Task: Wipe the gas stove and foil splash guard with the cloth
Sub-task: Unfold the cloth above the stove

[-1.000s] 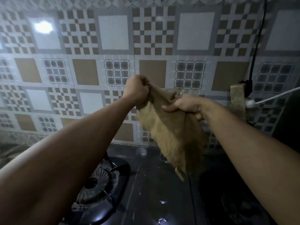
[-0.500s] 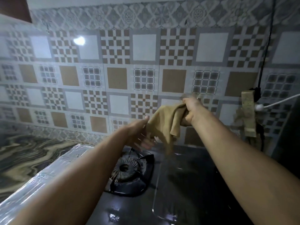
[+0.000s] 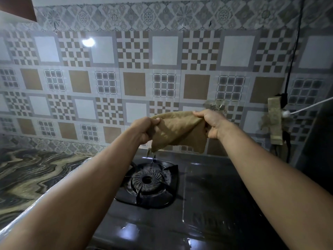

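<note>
The tan woven cloth (image 3: 178,131) hangs stretched in the air between the left hand (image 3: 144,129) and right hand (image 3: 210,123), both sets of fingers curled tight on its upper corners, directly above the black glass-topped gas stove (image 3: 207,204) and its ribbed round burner (image 3: 147,180).

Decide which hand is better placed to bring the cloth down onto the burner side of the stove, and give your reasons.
Probably the left hand. Both hands grip the cloth in the air, but the left is almost straight above the burner, while the right hand is further to the right, over the stove's flat top.
</note>
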`<state>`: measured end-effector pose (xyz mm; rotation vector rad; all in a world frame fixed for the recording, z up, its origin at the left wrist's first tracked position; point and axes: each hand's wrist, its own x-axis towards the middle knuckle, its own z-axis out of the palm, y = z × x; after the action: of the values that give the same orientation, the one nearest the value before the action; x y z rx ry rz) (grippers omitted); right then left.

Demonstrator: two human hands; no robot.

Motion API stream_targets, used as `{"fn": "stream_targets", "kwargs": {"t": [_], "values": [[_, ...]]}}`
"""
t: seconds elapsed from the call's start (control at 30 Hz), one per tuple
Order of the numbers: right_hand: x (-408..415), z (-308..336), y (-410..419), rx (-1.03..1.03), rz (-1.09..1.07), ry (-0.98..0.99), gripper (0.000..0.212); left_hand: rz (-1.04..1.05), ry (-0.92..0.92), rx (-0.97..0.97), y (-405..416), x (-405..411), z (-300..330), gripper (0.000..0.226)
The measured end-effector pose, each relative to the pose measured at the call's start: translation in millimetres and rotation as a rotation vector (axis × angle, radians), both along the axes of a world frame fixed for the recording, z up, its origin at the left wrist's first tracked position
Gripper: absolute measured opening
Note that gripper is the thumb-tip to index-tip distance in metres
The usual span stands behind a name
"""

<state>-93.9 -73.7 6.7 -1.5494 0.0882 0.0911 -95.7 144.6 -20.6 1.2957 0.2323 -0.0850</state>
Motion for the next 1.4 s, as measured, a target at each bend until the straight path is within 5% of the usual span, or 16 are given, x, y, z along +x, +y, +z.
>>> {"fn": "stream_targets", "kwargs": {"t": [0.1,0.3,0.57,0.77,1.07,1.4], "values": [[2.1,-1.5,-3.4,-0.009,-0.051,-0.02,0.029,-0.021,0.058,0.037,1.6,-3.8,9.3,0.015],[1.3,3.7,-2.1,0.041,-0.1,-0.026,0.013,0.008,0.076,0.014,2.4,-0.2,10.7,0.008],[6.6,16.6,-6.2,-0.129,-0.173,-0.015,0.016,0.141,-0.235,0.082,5.0,3.8,21.3,0.027],[6.3,25.4,-13.5,-0.207,-0.137,-0.163,0.026,0.207,-0.396,0.433,8.9,4.8,23.6,0.038],[9.0,23.4,-19.1,-0.914,-0.091,-0.505,0.018,0.188,-0.46,0.73,14.6,6.8,28.7,0.017],[12.5,24.7,-26.2,-0.642,-0.109,-0.407,0.011,-0.001,-0.351,0.607,10.6,10.3,37.0,0.013]]}}
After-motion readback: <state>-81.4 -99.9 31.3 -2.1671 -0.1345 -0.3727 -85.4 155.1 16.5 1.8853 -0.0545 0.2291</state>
